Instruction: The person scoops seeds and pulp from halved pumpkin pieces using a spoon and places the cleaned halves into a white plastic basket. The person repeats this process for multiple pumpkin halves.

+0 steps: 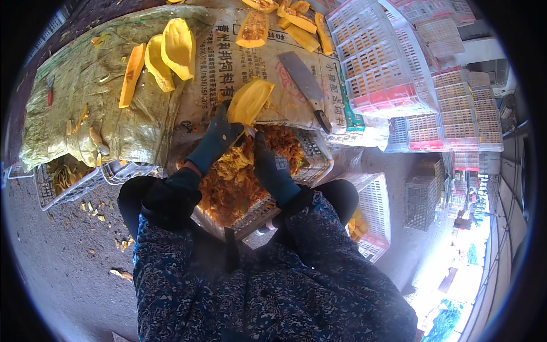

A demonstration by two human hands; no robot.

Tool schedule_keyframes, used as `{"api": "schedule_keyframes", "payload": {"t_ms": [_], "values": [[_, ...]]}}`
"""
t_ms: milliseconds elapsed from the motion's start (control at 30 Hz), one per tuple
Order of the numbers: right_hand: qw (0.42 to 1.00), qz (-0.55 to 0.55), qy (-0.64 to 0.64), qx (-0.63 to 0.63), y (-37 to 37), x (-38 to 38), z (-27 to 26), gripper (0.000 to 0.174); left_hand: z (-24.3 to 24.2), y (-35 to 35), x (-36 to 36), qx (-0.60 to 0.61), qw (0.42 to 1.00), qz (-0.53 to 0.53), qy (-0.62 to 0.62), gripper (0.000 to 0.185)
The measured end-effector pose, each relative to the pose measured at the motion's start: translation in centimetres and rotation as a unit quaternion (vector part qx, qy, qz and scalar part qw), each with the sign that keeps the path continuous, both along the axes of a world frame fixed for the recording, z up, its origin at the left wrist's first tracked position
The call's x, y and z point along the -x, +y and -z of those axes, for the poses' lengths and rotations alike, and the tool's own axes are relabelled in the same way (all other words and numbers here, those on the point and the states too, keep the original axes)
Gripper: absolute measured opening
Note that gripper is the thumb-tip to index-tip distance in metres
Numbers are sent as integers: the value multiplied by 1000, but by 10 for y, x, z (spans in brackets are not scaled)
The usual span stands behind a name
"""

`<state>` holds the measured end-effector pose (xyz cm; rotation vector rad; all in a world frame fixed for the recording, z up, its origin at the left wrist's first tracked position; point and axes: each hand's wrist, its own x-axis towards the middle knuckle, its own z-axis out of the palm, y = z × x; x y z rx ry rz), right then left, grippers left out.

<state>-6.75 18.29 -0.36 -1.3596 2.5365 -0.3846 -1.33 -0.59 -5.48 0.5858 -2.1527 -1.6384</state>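
Note:
My left hand (219,137), in a blue-grey work glove, grips the lower end of a hollowed yellow pumpkin piece (250,101). Close beside it, my gloved right hand (272,166) is closed around a small tool (250,131), mostly hidden by the fingers; its kind cannot be made out. Both hands are above a plastic crate (314,164) between my knees, heaped with orange pumpkin pulp and scrapings (230,184). A cleaver (302,79) with a dark handle lies on the sack-covered work surface (205,85), to the right of the pumpkin piece.
Scraped pumpkin pieces (178,49) lie at left on the sacking; seedy ones (253,29) are at the far side. A small red-handled knife (50,95) rests far left. White crates (372,55) stack at right. Another crate (70,190) holds peelings; a white crate (376,209) stands by my right knee.

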Motion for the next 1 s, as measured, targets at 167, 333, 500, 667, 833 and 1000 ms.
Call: {"api": "schedule_keyframes", "payload": {"t_ms": [167, 333, 500, 667, 833, 1000], "values": [[986, -96, -90, -99, 21, -14, -13, 73, 8, -5, -3, 9, 1000, -28, -8, 63], [997, 6, 62, -38, 2, 29, -17, 63, -6, -6, -6, 63, 998, -27, -9, 61], [993, 42, 104, 29, -43, 93, -3, 59, -13, 6, 5, 137, 989, -27, 55, 68], [993, -63, 79, 65, -31, 33, 14, 63, 21, -8, 1, 159, 986, -39, 11, 66], [994, 17, 35, -99, -42, 47, -54, 73, -4, -15, -20, 149, 988, -27, -2, 69], [991, 43, 112, -52, -55, 111, -6, 70, -60, -8, -19, 77, 995, -2, -67, 63]]}}
